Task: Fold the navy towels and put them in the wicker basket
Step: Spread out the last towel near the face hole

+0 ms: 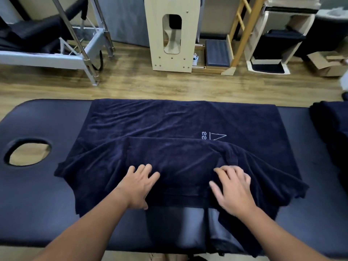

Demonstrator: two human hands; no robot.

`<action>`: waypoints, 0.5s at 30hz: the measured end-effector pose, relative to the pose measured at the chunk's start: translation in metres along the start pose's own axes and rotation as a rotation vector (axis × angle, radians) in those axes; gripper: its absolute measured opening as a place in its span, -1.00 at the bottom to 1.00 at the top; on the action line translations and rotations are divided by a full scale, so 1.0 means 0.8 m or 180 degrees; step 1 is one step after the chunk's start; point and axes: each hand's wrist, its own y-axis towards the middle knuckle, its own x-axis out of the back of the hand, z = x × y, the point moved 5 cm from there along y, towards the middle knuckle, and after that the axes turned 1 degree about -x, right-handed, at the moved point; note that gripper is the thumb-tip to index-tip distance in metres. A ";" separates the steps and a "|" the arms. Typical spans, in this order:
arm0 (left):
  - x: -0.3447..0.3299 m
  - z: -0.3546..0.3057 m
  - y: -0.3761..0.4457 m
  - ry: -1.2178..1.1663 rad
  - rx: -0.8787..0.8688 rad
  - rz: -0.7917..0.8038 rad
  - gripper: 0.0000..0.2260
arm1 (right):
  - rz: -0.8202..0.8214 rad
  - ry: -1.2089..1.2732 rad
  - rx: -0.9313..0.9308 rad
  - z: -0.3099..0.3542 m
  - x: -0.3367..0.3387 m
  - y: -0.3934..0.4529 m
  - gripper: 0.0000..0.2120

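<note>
On massage table, dark padded top: one navy towel spread flat, long axis running left to right along table's length. Near edge folded over away from body, fold lying across middle, partly covering white embroidered logo; logo reads upside down from this side. Front corners of folded layer drooping unevenly, right side rumpled and hanging over near table edge.

Two hands, both on folded layer. Left hand flat, fingers straight and spread, pressing cloth. Right hand likewise palm down, fingers extended and slightly blurred, resting on cloth just beside a raised wrinkle. Neither hand gripping anything.

Second heap of navy cloth at right end of table, well apart from spread towel; count within heap cannot be told. Oval face hole at left end of table, floor visible through it.

Beyond table, on wood floor: metal-framed exercise equipment at left, pale wooden stand at centre, wooden ladder frame beside it, cardboard box at far right. Nothing lying on spread towel besides hands.
</note>
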 end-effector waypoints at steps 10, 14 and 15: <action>-0.016 0.010 -0.039 0.0094 0.0465 -0.0055 -0.67 | 0.0871 -0.0256 -0.0770 0.000 -0.014 -0.083 -0.30; -0.005 0.022 -0.040 -0.0429 0.0894 -0.0245 -0.75 | 0.0872 -0.0433 -0.0783 -0.005 0.006 -0.064 -0.65; 0.001 0.025 -0.038 -0.0624 0.0994 -0.0315 -0.77 | 0.0798 -0.0631 -0.0730 -0.010 0.011 -0.061 -0.68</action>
